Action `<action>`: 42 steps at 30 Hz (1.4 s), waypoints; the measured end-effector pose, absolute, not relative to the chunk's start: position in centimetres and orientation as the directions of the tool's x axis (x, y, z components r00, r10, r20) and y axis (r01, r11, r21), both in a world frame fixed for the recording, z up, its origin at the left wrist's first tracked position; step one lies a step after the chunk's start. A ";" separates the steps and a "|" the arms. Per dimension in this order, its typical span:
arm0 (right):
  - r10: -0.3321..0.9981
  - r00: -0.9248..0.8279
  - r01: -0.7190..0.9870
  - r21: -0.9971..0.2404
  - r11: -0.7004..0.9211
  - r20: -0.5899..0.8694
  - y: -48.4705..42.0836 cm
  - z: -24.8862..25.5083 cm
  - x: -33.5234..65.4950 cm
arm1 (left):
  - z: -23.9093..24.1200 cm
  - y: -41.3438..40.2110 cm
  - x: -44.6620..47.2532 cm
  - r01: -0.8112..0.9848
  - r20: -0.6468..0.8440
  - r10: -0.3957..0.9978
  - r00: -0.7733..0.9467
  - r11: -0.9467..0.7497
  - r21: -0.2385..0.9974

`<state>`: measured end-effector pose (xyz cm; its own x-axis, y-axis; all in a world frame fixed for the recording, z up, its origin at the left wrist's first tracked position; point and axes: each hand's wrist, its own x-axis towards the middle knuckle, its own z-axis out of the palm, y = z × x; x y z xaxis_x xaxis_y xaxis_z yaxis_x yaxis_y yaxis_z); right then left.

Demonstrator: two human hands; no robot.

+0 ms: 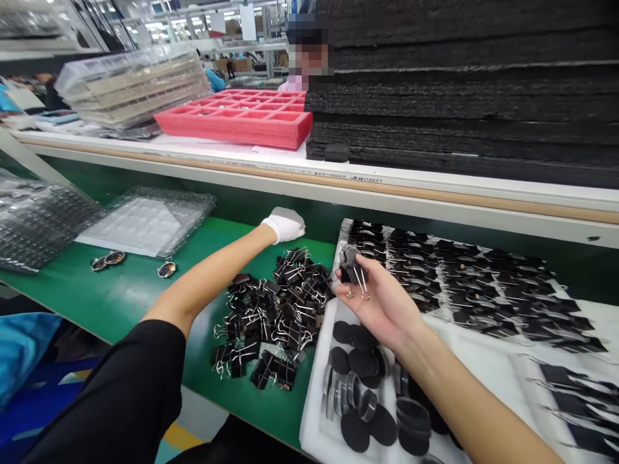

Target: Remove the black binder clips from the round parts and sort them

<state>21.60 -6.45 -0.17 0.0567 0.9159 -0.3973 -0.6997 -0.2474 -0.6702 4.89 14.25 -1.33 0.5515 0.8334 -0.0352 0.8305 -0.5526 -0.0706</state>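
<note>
My right grip point(380, 299) is pinching a black clip point(356, 275) with silver wire arms, held up over the left side of the white tray point(316, 386). Something grey and round seems to be at the top of it, but I can't tell if the clip bites it or my fingers do. My left grip point(286, 225) wears a white glove and is just behind the pile point(285, 309) of loose clips on the green worktop point(130, 290). Its fingers are hidden, so I can't tell if it is spread or pressed together. I think the clip could twist or snap out if my pinch is loose or lopsided. It might then drop on the black discs point(355, 432) near my wrist and scratch one. My arm hangs over the discs too, so dipping it could knock some over. The pile looks tangled, so tugging one clip may drag others along. The rows point(469, 277) in the tray sit so close that one bump could push many crooked.
</note>
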 end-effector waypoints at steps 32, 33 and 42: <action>0.952 -0.277 0.283 -0.935 0.213 0.133 -7.3 -2.4 22.1 | 1.2 -1.0 -0.7 0.571 0.218 0.637 0.739 -0.765 0.298; 0.944 -0.298 0.318 -0.918 0.237 0.140 -7.3 -2.1 22.3 | 1.2 -0.9 -0.9 0.572 0.193 0.635 0.748 -0.764 0.300; 0.893 -0.420 0.475 -0.800 0.366 0.159 -7.4 -1.0 23.3 | 0.8 -1.5 -0.9 0.613 0.138 0.645 0.751 -0.760 0.218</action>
